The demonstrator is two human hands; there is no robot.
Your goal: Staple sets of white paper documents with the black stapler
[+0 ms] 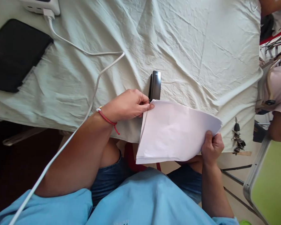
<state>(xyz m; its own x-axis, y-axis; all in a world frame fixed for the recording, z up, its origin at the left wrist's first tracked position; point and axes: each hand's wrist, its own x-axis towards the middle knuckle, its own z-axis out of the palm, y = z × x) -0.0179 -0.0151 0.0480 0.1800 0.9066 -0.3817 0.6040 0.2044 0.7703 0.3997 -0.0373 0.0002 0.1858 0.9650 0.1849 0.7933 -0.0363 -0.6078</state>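
Observation:
Between both hands I hold a small stack of white paper sheets (170, 131), slightly fanned at its left and lower edges. My left hand (139, 104) pinches the top left corner, thumb on top. At the stack's right side my right hand (213, 147) grips the edge, its thumb lying over the top sheet and its other fingers partly hidden beneath. A black stapler (156, 85) lies on the cloth just above the top left corner of the paper, close to my left fingertips. Whether the corner touches the stapler I cannot tell.
A pale wrinkled cloth (178, 40) covers the table. A white cable (96, 84) runs from a white charger (41, 6) past my left arm. A black pouch (18, 54) lies at left, keys (237, 137) at right. Another person's arm (279, 126) and a green table (271, 184) are beyond.

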